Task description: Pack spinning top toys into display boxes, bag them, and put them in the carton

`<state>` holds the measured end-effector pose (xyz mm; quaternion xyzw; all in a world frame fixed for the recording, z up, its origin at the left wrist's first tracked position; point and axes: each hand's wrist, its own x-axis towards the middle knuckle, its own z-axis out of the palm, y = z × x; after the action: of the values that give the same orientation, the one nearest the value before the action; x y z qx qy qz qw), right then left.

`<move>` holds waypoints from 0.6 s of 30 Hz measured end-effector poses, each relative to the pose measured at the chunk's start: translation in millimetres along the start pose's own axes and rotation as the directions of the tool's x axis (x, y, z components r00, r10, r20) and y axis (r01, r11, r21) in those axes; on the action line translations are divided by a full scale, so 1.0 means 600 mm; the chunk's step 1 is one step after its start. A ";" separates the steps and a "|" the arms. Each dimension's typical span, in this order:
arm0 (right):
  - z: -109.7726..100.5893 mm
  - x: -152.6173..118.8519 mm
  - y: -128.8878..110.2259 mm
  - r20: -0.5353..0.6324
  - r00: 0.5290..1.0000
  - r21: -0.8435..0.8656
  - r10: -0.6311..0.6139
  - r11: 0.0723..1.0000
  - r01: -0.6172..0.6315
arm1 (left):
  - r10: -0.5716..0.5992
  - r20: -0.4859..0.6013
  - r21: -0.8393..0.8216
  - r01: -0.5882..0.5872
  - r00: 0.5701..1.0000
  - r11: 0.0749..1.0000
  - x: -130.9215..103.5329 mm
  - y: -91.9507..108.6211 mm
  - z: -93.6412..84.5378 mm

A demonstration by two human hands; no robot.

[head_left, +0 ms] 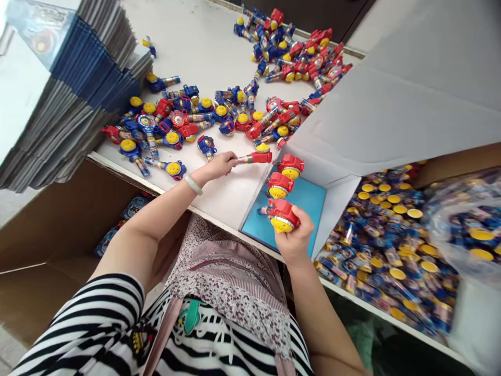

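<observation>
My left hand (221, 165) is closed on the clear tube end of a red toy (261, 156) with a yellow dome, held just left of an open box (344, 190) with a blue bottom. Over that box, my right hand (296, 236) grips another red toy (282, 213), thumb on its side and yellow dome facing me. Two more red toys, one nearer (279, 184) and one farther (291, 165), line up beyond it at the box; what supports them is hidden. A blue toy (206, 147) lies on the table behind my left hand.
Red and blue toys (176, 117) with clear tubes lie scattered across the white table (188, 36). A heap of them (301, 57) sits at the back. Folded cartons (86, 78) stand at left. Right of the box, a bin holds many yellow-capped pieces (387, 245).
</observation>
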<state>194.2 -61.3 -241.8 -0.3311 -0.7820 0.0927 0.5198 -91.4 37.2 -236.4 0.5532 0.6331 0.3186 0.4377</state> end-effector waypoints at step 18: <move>0.012 -0.013 0.037 0.143 0.956 -0.011 0.255 0.967 -0.256 | 0.170 0.009 -0.755 -0.104 0.985 0.647 -0.196 -0.035 0.017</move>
<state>199.1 -47.8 -261.8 -0.4200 -0.7677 0.1855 0.4470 -90.5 -82.6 -235.7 0.3810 0.3832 0.5618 0.6264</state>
